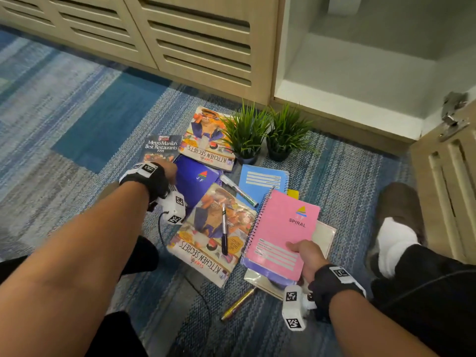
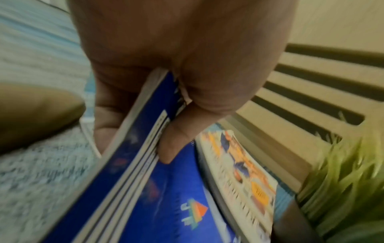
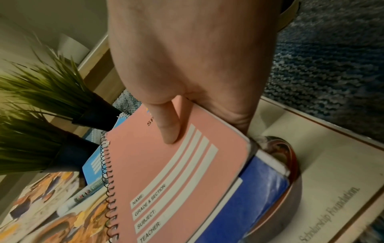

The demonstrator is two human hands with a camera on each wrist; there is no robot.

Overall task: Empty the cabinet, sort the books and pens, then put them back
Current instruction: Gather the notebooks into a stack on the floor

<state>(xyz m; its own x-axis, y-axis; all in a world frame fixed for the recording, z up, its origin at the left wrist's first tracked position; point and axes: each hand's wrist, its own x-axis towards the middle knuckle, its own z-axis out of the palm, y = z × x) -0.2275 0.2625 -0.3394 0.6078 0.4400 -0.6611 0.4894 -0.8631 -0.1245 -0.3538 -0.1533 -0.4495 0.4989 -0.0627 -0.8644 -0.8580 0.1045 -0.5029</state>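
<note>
Books and pens lie scattered on the carpet before the open cabinet (image 1: 360,81). My left hand (image 1: 167,171) grips the edge of a blue spiral notebook (image 1: 195,181), thumb (image 2: 172,141) on its cover (image 2: 166,205). My right hand (image 1: 306,253) holds a pink spiral notebook (image 1: 283,233) together with a blue one beneath it (image 3: 259,189), thumb (image 3: 166,125) on the pink cover (image 3: 166,180). A black pen (image 1: 224,228) lies on a Kitchen Secrets book (image 1: 206,243). A white marker (image 1: 238,189) and a gold pen (image 1: 238,304) lie nearby.
Two potted grass plants (image 1: 247,130) (image 1: 286,132) stand in front of the cabinet. A second Kitchen Secrets book (image 1: 206,140), a Metro Manila restaurants book (image 1: 161,148) and a light blue notebook (image 1: 262,181) lie on the carpet. The cabinet door (image 1: 448,191) hangs open at right. My foot (image 1: 396,222) rests beside it.
</note>
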